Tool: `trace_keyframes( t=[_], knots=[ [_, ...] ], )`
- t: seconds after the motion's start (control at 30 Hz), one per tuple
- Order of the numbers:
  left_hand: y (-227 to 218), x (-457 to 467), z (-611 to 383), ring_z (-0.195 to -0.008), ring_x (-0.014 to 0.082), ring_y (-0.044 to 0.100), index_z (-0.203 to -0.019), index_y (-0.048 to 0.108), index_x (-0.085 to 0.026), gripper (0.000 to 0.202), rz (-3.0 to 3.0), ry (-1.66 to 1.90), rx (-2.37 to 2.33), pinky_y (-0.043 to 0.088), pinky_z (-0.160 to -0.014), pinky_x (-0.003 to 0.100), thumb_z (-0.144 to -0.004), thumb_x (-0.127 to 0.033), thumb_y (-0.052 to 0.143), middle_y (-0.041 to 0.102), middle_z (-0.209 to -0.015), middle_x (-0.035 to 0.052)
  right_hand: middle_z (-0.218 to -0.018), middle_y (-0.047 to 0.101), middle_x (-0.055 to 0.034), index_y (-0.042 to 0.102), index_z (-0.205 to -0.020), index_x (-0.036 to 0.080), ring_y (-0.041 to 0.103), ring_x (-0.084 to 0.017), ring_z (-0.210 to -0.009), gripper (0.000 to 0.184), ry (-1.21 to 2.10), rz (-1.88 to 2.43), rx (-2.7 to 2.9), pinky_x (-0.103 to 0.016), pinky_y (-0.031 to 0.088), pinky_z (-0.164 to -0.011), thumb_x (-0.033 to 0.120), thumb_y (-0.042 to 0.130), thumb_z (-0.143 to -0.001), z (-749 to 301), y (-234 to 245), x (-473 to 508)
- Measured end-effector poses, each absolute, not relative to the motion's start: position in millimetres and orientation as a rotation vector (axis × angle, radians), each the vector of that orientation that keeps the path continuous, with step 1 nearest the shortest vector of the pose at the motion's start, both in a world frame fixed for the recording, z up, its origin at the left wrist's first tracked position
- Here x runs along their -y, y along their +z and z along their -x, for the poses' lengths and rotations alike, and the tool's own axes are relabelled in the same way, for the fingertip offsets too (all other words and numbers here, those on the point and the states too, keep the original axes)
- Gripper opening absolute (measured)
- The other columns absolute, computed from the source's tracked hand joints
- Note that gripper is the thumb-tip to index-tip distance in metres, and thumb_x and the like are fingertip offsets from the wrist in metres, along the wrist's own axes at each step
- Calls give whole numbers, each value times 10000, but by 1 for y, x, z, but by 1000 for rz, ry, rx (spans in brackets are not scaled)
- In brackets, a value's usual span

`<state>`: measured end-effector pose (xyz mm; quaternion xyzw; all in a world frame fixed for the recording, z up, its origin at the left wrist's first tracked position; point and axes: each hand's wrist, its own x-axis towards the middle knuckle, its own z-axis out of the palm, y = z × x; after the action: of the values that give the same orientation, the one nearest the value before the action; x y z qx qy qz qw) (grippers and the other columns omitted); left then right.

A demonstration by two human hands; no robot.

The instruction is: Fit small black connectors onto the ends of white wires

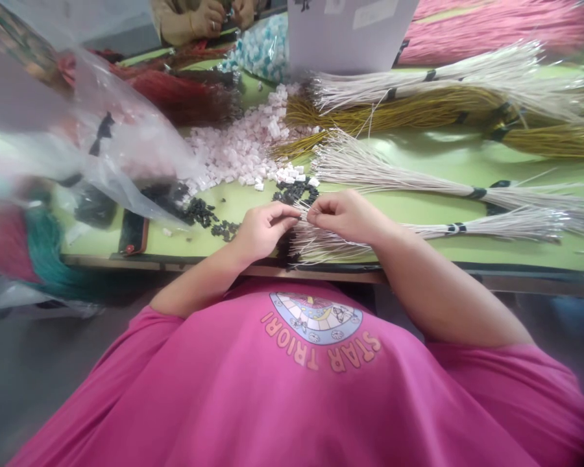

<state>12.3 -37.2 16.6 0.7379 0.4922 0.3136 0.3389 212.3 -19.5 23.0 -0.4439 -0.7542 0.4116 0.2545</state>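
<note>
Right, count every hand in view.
4: the left hand and right hand at the near white wires; at the top edge, a co-worker's hand and, just right of it, another hand. Others may be hidden.

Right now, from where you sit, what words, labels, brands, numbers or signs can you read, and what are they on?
"STAR TRIORI": on the pink shirt, upside down in this view, curving around the round print.
Too blurred to read: any writing on the pale labels stuck to the lilac panel.
I can read nothing else.
</note>
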Motion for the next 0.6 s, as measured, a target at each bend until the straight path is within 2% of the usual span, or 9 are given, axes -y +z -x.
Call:
trace_keyframes(
  t=[0.33, 0.6],
  knots=[
    [17, 38, -12, -843, 162, 643, -901, 708, -210, 141, -1980, 830, -1293, 496, -813, 301, -811, -267, 616, 711, -904, 30, -601, 613, 20, 639, -653, 147, 510, -97, -576, 132, 1096, 1236, 2062, -219, 357, -576, 218, 540, -703, -211, 25, 20],
    [12, 36, -14, -838, 157, 646, -918, 710, -204, 144, -2233, 857, -1182, 499, -791, 286, -824, -203, 602, 712, -899, 41, -646, 651, 5, 679, -690, 153, 538, -105, -606, 164, 1018, 1228, 2109, -226, 354, -599, 225, 537, -726, -209, 25, 22]
  ],
)
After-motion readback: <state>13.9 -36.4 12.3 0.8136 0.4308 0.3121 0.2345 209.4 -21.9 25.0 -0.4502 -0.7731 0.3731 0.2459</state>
